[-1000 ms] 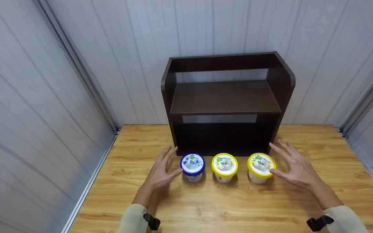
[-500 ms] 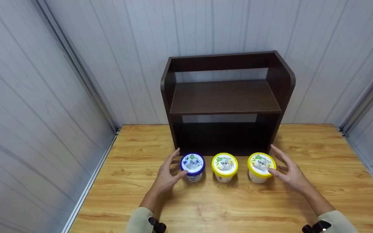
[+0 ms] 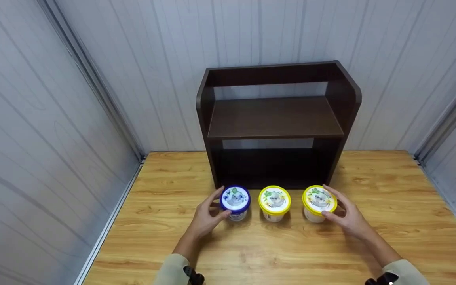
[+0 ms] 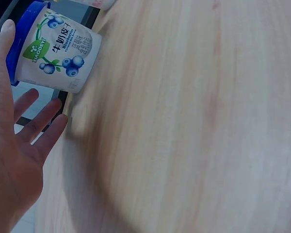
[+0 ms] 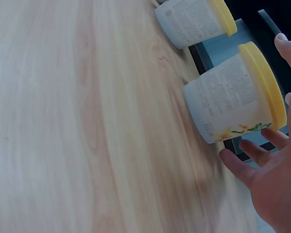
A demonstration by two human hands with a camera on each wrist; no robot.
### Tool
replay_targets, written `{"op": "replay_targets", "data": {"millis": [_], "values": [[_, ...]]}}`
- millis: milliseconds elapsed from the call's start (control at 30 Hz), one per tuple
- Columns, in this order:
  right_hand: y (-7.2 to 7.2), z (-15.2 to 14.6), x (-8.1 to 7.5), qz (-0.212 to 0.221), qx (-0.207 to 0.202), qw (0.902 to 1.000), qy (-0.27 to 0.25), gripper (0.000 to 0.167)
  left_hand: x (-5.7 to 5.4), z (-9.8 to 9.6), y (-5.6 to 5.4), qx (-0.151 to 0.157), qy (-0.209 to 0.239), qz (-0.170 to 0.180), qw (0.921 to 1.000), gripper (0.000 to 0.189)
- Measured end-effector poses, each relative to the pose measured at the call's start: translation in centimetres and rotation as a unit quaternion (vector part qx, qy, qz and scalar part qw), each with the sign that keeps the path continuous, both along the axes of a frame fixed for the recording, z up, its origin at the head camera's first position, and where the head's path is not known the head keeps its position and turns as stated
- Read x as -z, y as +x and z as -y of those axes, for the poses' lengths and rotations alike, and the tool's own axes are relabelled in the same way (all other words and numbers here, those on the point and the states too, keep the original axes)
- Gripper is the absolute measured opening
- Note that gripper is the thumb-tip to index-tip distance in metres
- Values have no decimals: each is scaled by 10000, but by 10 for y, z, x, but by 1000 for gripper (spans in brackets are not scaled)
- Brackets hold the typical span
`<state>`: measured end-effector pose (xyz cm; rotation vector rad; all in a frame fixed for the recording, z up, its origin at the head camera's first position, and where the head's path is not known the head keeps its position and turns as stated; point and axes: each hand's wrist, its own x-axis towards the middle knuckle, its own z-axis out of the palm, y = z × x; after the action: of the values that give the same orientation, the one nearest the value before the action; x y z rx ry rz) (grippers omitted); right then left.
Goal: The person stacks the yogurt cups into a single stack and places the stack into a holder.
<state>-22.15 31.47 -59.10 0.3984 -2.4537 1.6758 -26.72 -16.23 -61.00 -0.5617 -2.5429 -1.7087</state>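
Observation:
Three white tubs with printed lids stand upright in a row on the table. At the left is the blue-lidded tub (image 3: 235, 200), with blueberries pictured on its side in the left wrist view. My left hand (image 3: 205, 217) is around its left side, thumb by the lid's front edge, fingers extended beside it. The middle yellow-lidded tub (image 3: 274, 202) has no hand at it. Around the right side of the right yellow-lidded tub (image 3: 319, 202) is my right hand (image 3: 348, 217), thumb and index finger at its lid. In the right wrist view that hand's lower fingers look extended, not wrapped round it.
Right behind the tubs stands a dark brown two-level shelf (image 3: 277, 118) with bare boards. Pale panelled walls (image 3: 164, 59) enclose the wooden table (image 3: 251, 253) at the back and both sides.
Both hands have moved inward, the left toward the blue-lidded tub and the right toward the right yellow-lidded one. Their spread fingers have drawn nearer the lids. The tubs have not moved.

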Motion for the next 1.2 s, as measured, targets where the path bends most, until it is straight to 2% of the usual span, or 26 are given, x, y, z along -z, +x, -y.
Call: {"op": "replay_targets", "data": {"millis": [200,667,900,1200], "values": [[1,0,2,170,44,9998,-102,75,2,-2,1,-56,110,141,9998,77],[-2,4,9,177,147,9995,-212,61,6,-1,0,-7,311,296,9991,75],[-1,4,10,66,124,9992,-362,60,7,-4,1,-3,436,467,9980,75],[-1,4,12,202,140,9985,-496,62,6,-4,0,-38,379,494,9981,75]]}}
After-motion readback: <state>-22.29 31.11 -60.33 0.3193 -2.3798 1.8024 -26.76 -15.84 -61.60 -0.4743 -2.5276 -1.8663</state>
